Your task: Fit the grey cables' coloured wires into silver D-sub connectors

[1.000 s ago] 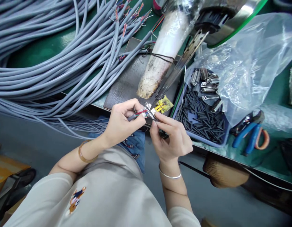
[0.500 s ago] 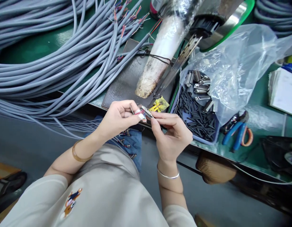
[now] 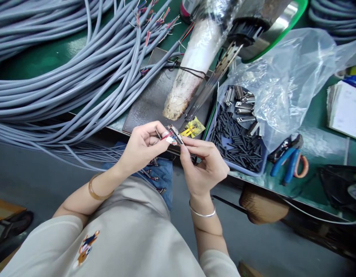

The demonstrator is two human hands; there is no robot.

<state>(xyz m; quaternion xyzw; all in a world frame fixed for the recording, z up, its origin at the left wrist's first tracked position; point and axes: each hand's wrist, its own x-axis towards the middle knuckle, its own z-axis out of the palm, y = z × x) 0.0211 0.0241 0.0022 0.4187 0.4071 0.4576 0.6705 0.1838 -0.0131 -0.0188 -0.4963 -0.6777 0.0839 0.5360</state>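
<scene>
Between my hands is a small metal connector [image 3: 176,135] with a row of dark pins, tilted down to the right. My left hand [image 3: 144,143] pinches thin coloured wires [image 3: 167,137] at the connector's left side. The thumb and fingers of my right hand [image 3: 203,161] are closed on the connector's right end. Just behind it lie a yellow piece [image 3: 193,128] and the tip of a long metal tool [image 3: 206,88]. A blue tray [image 3: 238,134] to the right holds black tubes and metal connectors.
Grey cables [image 3: 79,84] with stripped ends cover the left. A plastic-wrapped white cylinder [image 3: 189,69] slants over a dark plate [image 3: 146,104]. Right of the tray are a clear bag [image 3: 293,84], blue-handled pliers [image 3: 291,165] and a paper stack [image 3: 345,111]. Wired connectors lie on blue cloth [image 3: 166,177].
My right hand and the connector have moved slightly left, and the connector is turned a little more steeply. My left hand still pinches the wires.
</scene>
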